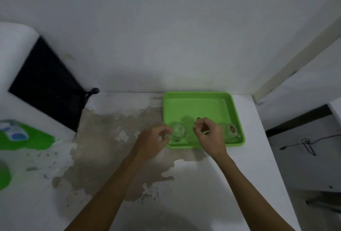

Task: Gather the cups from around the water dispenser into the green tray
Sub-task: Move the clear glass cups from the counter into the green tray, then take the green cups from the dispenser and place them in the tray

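A green tray [199,105] lies on the white counter against the back wall. Two clear glass cups stand along its near edge. My left hand [155,139] is closed on the handle side of the left cup [178,129], which rests inside the tray's near left corner. My right hand [209,135] hovers over the tray's near middle with its fingers loosely curled and apart, and nothing shows in it. The right cup [230,130] stands apart from that hand, near the tray's right rim.
The white water dispenser with a black panel [44,83] stands at the left, a black cord [91,92] hanging by it. A green-labelled bottle [24,138] lies at the far left. The counter's worn brown patch [103,138] spreads left of the tray. The counter edge drops off at the right.
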`<move>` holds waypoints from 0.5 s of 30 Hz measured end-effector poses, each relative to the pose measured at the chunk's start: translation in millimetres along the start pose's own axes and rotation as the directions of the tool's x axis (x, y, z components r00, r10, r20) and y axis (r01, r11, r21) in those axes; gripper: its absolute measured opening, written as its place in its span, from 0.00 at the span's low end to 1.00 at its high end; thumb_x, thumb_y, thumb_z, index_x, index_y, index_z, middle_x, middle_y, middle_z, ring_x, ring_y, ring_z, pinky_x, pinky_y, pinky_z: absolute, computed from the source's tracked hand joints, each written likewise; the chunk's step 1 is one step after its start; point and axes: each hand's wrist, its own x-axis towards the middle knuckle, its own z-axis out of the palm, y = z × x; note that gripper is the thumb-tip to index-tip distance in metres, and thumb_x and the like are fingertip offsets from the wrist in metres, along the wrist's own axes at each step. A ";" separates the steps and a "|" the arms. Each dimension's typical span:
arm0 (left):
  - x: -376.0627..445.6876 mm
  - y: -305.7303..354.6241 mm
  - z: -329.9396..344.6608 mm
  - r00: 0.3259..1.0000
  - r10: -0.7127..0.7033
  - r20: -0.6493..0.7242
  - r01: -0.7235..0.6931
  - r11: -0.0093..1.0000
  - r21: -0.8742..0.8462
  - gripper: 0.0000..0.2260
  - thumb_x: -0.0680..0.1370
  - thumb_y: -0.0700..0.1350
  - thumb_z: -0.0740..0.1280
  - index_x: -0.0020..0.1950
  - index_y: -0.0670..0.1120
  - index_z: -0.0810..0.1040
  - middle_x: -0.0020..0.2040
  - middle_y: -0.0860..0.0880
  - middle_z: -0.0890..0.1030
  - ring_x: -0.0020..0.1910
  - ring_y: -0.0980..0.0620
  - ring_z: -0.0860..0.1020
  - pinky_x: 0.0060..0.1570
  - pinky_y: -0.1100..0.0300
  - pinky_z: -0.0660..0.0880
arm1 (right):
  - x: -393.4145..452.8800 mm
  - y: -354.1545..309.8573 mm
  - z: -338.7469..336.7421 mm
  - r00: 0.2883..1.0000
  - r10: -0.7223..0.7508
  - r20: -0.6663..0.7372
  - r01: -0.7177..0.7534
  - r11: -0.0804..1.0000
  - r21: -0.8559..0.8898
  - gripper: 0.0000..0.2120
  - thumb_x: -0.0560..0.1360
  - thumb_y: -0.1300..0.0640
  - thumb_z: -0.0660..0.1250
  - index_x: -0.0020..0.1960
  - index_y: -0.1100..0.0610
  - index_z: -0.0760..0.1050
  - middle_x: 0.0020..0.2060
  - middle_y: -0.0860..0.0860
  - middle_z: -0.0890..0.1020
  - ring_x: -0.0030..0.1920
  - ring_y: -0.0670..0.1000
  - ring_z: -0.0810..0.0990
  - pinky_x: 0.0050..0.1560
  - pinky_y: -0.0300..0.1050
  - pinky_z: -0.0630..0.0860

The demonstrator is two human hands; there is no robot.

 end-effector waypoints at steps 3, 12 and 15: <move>-35.3 -18.5 -31.2 0.996 -0.040 -0.076 0.037 0.999 -0.031 0.09 0.72 0.42 0.72 0.49 0.53 0.83 0.41 0.56 0.83 0.39 0.60 0.81 0.42 0.63 0.77 | -15.9 -33.1 40.1 0.994 -0.035 0.102 0.029 0.998 0.062 0.06 0.73 0.66 0.72 0.43 0.56 0.81 0.32 0.45 0.80 0.34 0.39 0.78 0.35 0.28 0.70; -164.2 -115.6 -150.4 0.905 -0.348 -0.245 0.343 0.937 -0.064 0.06 0.74 0.46 0.71 0.48 0.56 0.81 0.43 0.57 0.83 0.40 0.59 0.80 0.43 0.60 0.78 | -68.8 -131.4 193.0 0.899 -0.132 0.418 0.077 0.986 0.146 0.12 0.73 0.68 0.70 0.39 0.51 0.80 0.28 0.44 0.76 0.30 0.41 0.73 0.34 0.33 0.70; -202.5 -147.5 -187.2 0.858 -0.394 -0.328 0.413 0.910 -0.013 0.06 0.74 0.46 0.70 0.47 0.57 0.80 0.43 0.58 0.82 0.42 0.59 0.79 0.44 0.58 0.78 | -83.6 -160.3 235.9 0.860 -0.139 0.490 0.083 0.987 0.134 0.09 0.73 0.66 0.69 0.40 0.52 0.80 0.33 0.53 0.82 0.33 0.45 0.77 0.38 0.35 0.73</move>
